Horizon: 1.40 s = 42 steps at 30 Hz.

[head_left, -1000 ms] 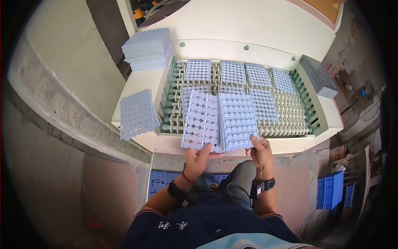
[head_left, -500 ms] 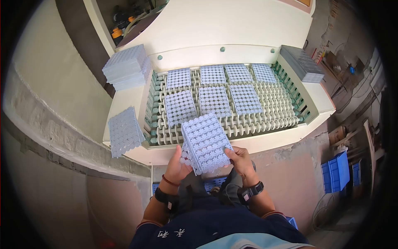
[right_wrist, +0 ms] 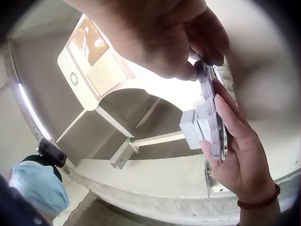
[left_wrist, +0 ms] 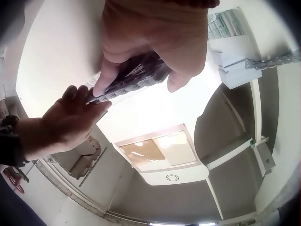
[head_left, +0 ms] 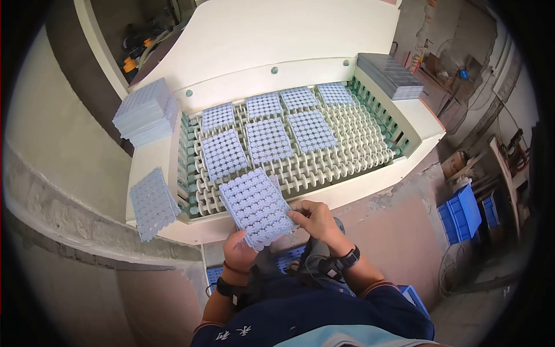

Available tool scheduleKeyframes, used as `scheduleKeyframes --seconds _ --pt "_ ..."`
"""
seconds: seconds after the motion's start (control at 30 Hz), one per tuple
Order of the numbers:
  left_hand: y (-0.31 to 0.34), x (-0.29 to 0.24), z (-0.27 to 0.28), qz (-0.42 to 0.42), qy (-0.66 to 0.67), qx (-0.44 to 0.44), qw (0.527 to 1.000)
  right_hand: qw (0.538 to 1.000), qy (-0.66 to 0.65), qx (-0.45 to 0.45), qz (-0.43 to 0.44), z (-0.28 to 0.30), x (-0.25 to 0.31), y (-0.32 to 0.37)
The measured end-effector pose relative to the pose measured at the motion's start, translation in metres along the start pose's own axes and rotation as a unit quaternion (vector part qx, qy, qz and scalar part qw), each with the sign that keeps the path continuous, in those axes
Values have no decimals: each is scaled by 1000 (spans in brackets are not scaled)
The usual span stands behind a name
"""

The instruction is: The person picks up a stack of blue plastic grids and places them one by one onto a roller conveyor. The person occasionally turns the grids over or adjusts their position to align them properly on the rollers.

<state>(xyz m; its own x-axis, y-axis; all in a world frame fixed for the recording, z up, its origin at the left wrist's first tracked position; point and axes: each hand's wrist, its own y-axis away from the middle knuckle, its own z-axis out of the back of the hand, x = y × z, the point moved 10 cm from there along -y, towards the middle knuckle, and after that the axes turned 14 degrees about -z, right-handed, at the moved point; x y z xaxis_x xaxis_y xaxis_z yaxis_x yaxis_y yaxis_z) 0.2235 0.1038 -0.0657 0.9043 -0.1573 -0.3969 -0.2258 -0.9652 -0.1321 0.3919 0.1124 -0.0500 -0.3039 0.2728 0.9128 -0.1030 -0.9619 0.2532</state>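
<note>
held item: pale blue perforated sheets [head_left: 257, 209], several layers together, held tilted in front of the near edge of the roller bed [head_left: 370, 141], between both hands.
left hand [head_left: 239, 251]: gripping the lower left part of the sheets, thumb on one face and fingers on the other, as the right wrist view shows.
right hand [head_left: 315, 220]: pinching the right edge of the sheets, thumb on the upper face, fingers bent beneath.
roller bed load: seven like panels lying flat, a back row of four and a front row of three; front left panel [head_left: 224, 154] nearest the held sheets.
left ledge: tall stack [head_left: 145, 114] of like panels at the back; loose panels [head_left: 154, 205] at the front, overhanging the outer edge.
right ledge: dark grey stack [head_left: 390, 76], lying flat.
floor, right: blue crate [head_left: 459, 215], well apart from the machine [head_left: 272, 40].
</note>
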Motion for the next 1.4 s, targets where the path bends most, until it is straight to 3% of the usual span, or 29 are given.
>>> scheduleKeyframes --seconds 0.07,0.13,0.2,0.27,0.33,0.4,0.5,0.57,0.67,0.7,0.73,0.8,0.83,0.93,1.0,1.1,1.17,1.33,1.4 --pt "-2 0 -1 3 15 24 1000 1000 -9 4 25 7 -1 -10" --pt "-1 3 16 6 -30 -8 999 999 3 1 45 20 4 -15" --pt "0 -2 15 -2 -33 -23 999 999 -17 22 -40 43 -2 -24" --pt "2 -9 8 -6 -37 -36 999 996 -79 -12 -40 89 -10 -43" --pt "3 -21 3 -24 -46 -57 997 983 -145 -106 -21 153 -17 -65" --pt "5 -29 10 -37 -76 -55 995 967 -127 -219 -16 219 -28 -90" --pt "11 -39 18 -56 -128 -56 989 959 -45 -278 -26 289 -56 -144" --pt "15 -41 23 -64 -147 -61 985 904 181 -384 -45 313 -50 -154" --pt "19 -45 26 -67 -170 -68 981 873 279 -399 -33 296 -29 -147" --pt "18 -42 18 -58 -159 -54 984 871 278 -404 25 281 -15 -138" --pt "19 -42 12 -52 -150 -47 986 877 283 -387 29 260 -3 -128" --pt "20 -42 22 -49 -144 -57 987 965 164 -205 15 193 12 -112" --pt "21 -42 26 -41 -152 -70 985 984 132 -116 2 152 15 -101" --pt "19 -39 28 -34 -167 -73 983 993 48 102 -30 43 30 -43" --pt "19 -36 27 -37 -168 -55 984 984 -7 169 -60 4 23 -25" --pt "20 -45 24 -67 -260 -31 963 971 -32 226 -71 -28 7 -24" --pt "18 -53 19 -93 -360 4 928 974 -27 216 -66 -33 -1 -29" --pt "13 -59 17 -104 -433 41 894 977 -32 202 -64 -34 -11 -31" --pt "12 -58 14 -104 -439 45 891 977 -88 193 -14 -28 -1 -26"
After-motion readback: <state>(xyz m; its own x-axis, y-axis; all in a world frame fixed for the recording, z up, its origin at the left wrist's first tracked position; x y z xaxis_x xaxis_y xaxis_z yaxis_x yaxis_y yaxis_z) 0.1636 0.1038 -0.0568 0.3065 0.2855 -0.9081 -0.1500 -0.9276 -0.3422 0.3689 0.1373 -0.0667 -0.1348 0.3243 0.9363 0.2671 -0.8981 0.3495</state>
